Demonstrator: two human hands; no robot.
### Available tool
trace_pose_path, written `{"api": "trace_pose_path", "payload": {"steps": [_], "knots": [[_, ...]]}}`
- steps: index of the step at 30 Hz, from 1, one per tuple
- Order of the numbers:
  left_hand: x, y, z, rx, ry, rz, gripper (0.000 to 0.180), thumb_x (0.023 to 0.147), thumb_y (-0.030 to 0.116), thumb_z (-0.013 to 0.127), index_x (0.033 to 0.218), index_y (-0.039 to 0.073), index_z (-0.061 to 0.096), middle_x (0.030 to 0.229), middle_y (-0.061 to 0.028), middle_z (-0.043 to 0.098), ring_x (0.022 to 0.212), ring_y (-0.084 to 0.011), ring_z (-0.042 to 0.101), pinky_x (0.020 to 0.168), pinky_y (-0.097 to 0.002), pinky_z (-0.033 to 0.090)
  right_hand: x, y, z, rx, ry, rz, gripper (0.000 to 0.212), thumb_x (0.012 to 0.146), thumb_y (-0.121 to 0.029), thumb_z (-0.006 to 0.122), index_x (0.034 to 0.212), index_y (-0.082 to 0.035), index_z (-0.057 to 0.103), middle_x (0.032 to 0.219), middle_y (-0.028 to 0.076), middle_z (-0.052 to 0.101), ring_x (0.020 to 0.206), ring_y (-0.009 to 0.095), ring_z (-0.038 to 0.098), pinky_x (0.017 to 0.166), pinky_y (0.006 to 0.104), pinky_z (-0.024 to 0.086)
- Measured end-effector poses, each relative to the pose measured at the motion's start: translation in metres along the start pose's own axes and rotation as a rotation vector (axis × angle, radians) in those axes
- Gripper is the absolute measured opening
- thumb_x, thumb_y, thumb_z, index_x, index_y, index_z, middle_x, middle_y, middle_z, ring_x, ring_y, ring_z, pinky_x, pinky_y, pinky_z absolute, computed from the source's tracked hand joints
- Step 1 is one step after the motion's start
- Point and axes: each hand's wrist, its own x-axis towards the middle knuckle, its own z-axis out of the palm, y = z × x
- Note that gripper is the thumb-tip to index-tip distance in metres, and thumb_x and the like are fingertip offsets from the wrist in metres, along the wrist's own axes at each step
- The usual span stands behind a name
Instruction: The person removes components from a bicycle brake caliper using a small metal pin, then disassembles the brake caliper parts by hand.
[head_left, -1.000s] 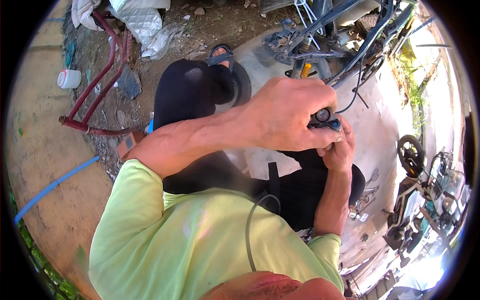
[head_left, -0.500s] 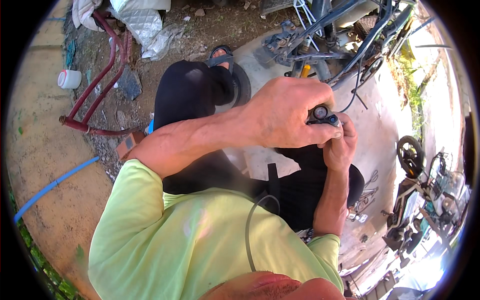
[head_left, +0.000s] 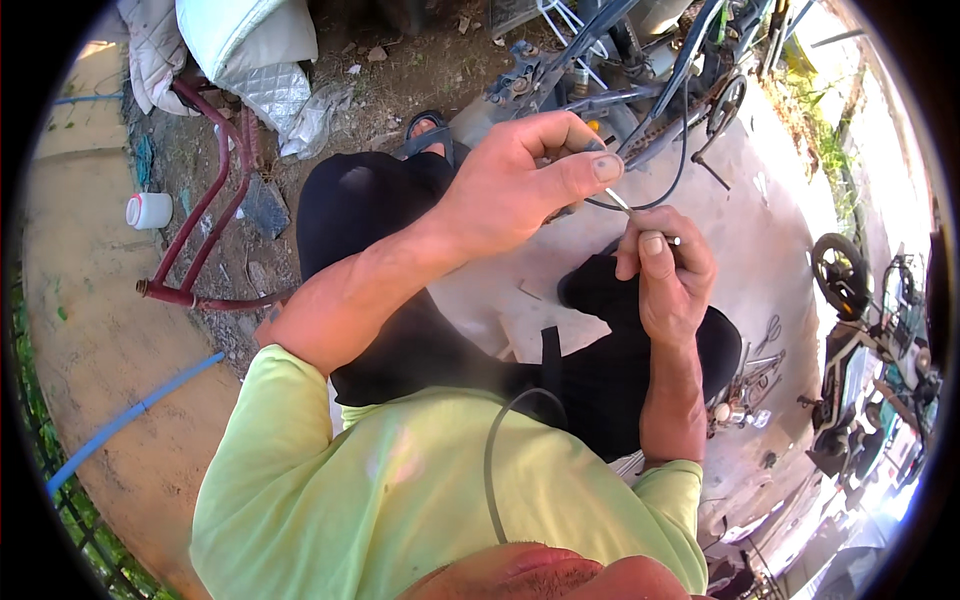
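My left hand (head_left: 535, 185) is closed, its thumb pressed toward the curled fingers. Dark bits of something show beneath it, mostly hidden by the palm. My right hand (head_left: 675, 268) pinches a thin silver rod (head_left: 619, 200); one end points up to my left thumb tip, and a pale end pokes out beside the right forefinger. Whether the rod touches what the left hand holds, I cannot tell. Just beyond both hands curves a black cable (head_left: 684, 150), running up to the bicycle frame (head_left: 610, 98).
A dark red metal tube frame (head_left: 215, 215) lies at the left near a white tub (head_left: 149, 210). Hand tools (head_left: 755, 380) are spread on the pale floor at the right, near a parked motorbike (head_left: 850, 350). A blue hose (head_left: 130, 415) crosses the left ledge.
My hands, together around a small dark part with a round end, have drawn slightly apart. The thin silver rod now shows between them, and the dark part has turned mostly out of sight.
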Motion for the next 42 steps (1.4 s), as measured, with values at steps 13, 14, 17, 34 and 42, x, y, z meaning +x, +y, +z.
{"api": "trace_pose_path", "payload": {"steps": [13,14,17,34,42], "knots": [[0.008,-0.01,0.011,-0.076,0.028,-0.175,0.036,0.103,0.035,0.056,0.111,0.0,0.06,0.069,-0.0028,0.054,0.047,-0.004,0.03,0.046,-0.0214,0.027,-0.005,-0.026,-0.013,0.124,-0.038,0.116,0.023,0.099,-0.019,0.067,0.104,0.003,0.07,0.092,0.008,0.064,0.072,0.011,0.058,0.065,0.0261,0.048],[0.009,-0.012,0.012,-0.069,0.024,-0.18,0.036,0.103,0.035,0.056,0.111,0.0,0.06,0.069,-0.0028,0.054,0.047,-0.004,0.03,0.046,-0.0214,0.027,-0.006,-0.028,-0.013,0.129,-0.031,0.114,0.023,0.099,-0.019,0.067,0.104,0.003,0.07,0.092,0.008,0.064,0.072,0.011,0.058,0.065,0.0261,0.048],[0.012,-0.017,0.013,-0.059,0.045,-0.192,0.037,0.103,0.036,0.055,0.11,0.0,0.06,0.071,-0.0039,0.056,0.047,-0.0047,0.031,0.046,-0.022,0.028,-0.007,-0.034,-0.011,-0.006,-0.008,0.04,0.014,0.091,-0.005,0.072,0.103,0.002,0.07,0.095,0.007,0.064,0.075,0.01,0.06,0.065,0.0245,0.049],[0.011,-0.024,0.009,-0.096,0.03,-0.156,0.042,0.102,0.04,0.056,0.108,-0.001,0.06,0.077,-0.006,0.058,0.049,-0.0064,0.037,0.046,-0.0224,0.032,-0.001,-0.033,-0.014,-0.68,0.054,-0.394,0.037,0.073,0.013,0.069,0.105,-0.006,0.07,0.093,0.009,0.065,0.073,0.026,0.067,0.064,0.0342,0.055],[0.01,-0.02,0.008,-0.079,0.011,-0.179,0.044,0.101,0.042,0.058,0.108,-0.001,0.06,0.075,-0.006,0.057,0.049,-0.0065,0.037,0.046,-0.0224,0.032,0.002,-0.029,-0.015,-0.7,0.125,-0.341,0.027,0.076,0.011,0.068,0.098,-0.005,0.068,0.099,0.01,0.066,0.079,0.027,0.067,0.067,0.0352,0.054]]}}
